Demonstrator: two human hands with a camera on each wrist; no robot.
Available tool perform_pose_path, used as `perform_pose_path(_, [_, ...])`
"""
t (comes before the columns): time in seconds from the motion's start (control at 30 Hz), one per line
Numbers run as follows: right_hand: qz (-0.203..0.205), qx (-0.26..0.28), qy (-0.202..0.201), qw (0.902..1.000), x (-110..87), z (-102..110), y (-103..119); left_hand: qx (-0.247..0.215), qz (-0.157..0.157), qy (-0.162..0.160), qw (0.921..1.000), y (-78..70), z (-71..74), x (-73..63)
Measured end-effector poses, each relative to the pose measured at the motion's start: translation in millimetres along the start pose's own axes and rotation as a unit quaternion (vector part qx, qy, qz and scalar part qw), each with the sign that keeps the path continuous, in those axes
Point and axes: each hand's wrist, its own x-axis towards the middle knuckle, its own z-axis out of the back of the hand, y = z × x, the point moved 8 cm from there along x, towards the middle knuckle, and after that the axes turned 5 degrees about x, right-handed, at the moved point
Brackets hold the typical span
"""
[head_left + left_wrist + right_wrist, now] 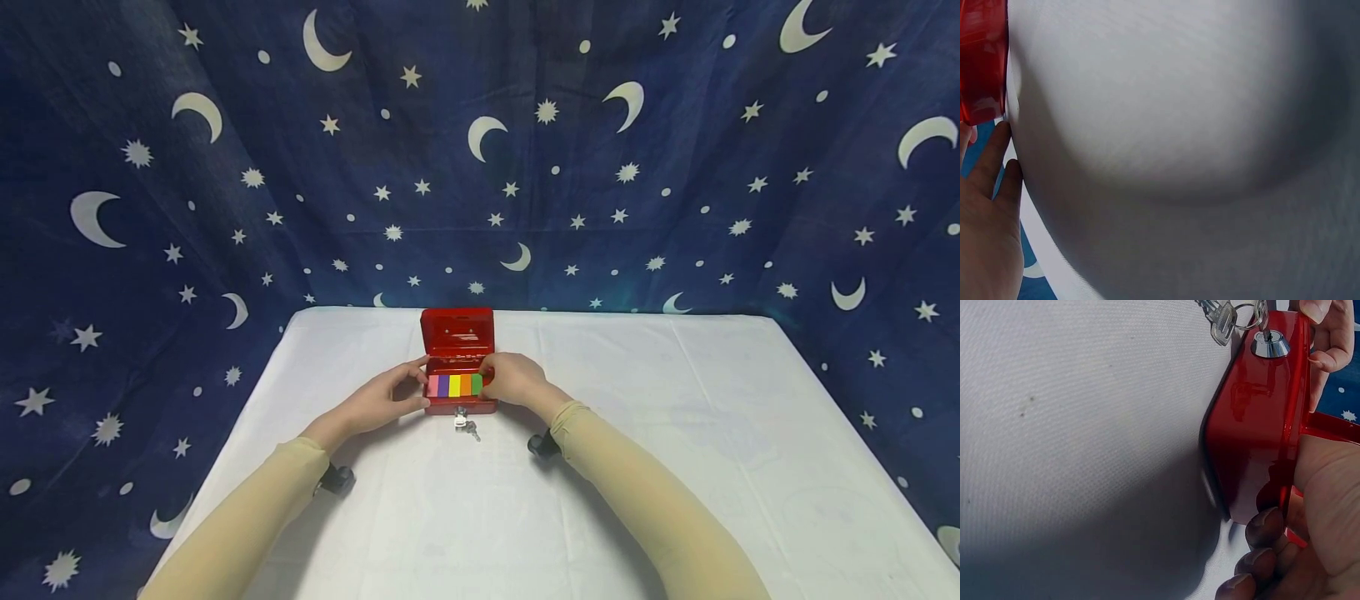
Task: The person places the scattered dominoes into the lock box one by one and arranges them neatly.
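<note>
A small red cash box point(461, 407) stands with its lid point(450, 332) up, away from me. In it a row of coloured blocks lies side by side: pink, purple point(444, 386), yellow point(454, 386), orange point(466, 385) and green point(476, 384). My right hand point(514, 379) reaches over the right wall, its thumb and a finger at the green block's two ends. Its other fingertips point(1264, 526) curl outside that wall. At the left wall, my left hand point(381, 398) touches the box with spread thumb and fingertips; two of its fingers look straight in the left wrist view.
Keys point(472, 430) on a ring hang from the lock point(1270, 344) on the box's front. The box stands toward the back of a table with a white cloth point(450, 525). Behind and beside it hangs a dark blue curtain point(450, 275) with moons and stars.
</note>
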Motion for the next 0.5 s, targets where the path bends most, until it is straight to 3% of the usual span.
perform_pose_path(0.5, [0.003,-0.002,0.004,1.0000,-1.2,0.7,0.1,-0.006,-0.007,-0.001,1.0000,0.0,0.0,0.4])
